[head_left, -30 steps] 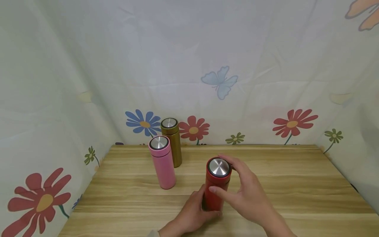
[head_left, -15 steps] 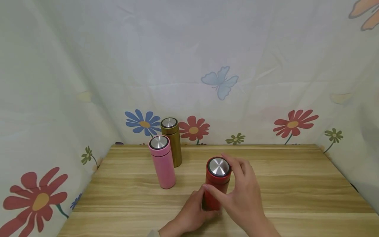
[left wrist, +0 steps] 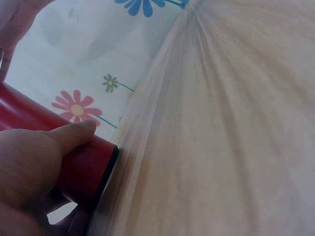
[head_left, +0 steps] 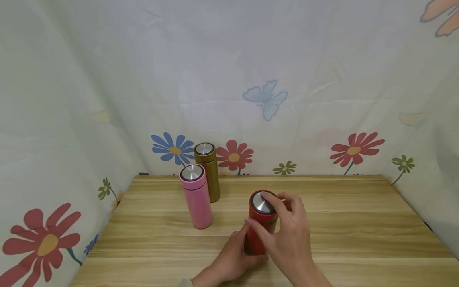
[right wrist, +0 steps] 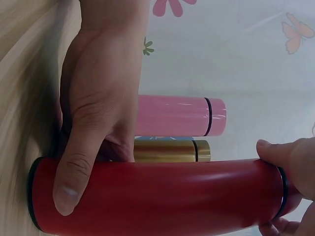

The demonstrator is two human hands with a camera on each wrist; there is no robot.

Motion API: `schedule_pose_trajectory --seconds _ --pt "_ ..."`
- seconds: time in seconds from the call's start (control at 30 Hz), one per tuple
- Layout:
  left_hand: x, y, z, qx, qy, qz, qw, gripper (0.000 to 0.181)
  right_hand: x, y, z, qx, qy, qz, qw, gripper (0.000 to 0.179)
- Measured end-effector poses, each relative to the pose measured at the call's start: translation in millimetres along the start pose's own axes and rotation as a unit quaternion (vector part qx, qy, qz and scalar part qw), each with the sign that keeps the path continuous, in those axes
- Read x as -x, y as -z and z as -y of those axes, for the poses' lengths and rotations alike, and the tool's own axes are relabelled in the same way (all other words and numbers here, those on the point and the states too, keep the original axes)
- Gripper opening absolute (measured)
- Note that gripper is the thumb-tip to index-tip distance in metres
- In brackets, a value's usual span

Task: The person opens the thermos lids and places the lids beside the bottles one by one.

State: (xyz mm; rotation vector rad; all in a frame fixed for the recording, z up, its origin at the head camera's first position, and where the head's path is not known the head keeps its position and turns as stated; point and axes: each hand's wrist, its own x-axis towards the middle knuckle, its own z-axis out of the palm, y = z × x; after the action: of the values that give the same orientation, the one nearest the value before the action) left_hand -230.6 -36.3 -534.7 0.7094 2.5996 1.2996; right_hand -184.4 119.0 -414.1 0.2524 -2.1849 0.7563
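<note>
A red thermos flask stands upright on the wooden table, its lid topped by a brushed steel disc. Low on its body, my left hand grips it from the left, thumb along the side in the left wrist view. My right hand holds the upper end, index fingertip on the steel top and thumb on the near side. In the right wrist view that thumb lies by the seam under the lid, where a dark ring and a thin bright line show. The right hand's other fingers are partly hidden.
A pink flask stands left of the red one, with a gold flask close behind it, partly covered. Both have lids on. A flower-printed cloth hangs behind the wooden table and along its sides.
My right hand has turned round the lid: its wrist swung left, the thumb slid left, and the index finger came onto the steel top. The left hand and flasks stay in place.
</note>
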Motion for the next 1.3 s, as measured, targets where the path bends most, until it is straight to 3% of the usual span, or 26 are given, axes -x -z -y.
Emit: schedule_pose_trajectory --seconds 0.23,0.5,0.8,1.1,1.3 --pt "0.5 0.4 -0.3 0.011 0.002 0.004 0.9999 0.085 1.1 0.4 0.1 -0.048 -0.012 -0.003 0.9988 0.068" --pt "-1.3 0.7 -1.8 0.037 0.016 0.017 0.999 0.078 0.7 4.1 -0.3 -0.083 -0.047 0.034 0.9948 0.066" --pt "-1.7 -0.5 -0.1 0.026 0.029 0.014 0.9991 0.074 -5.2 10.7 -5.4 -0.126 -0.046 0.084 0.9874 0.066" --pt "-0.5 1.3 -2.0 0.031 0.018 0.011 0.9993 0.078 -12.7 18.1 -16.4 -0.158 -0.022 0.137 0.9777 0.064" --pt "-1.8 2.0 -2.4 0.047 0.044 0.022 0.9977 0.078 -15.6 21.6 -23.2 -0.174 -0.009 0.164 0.9709 0.065"
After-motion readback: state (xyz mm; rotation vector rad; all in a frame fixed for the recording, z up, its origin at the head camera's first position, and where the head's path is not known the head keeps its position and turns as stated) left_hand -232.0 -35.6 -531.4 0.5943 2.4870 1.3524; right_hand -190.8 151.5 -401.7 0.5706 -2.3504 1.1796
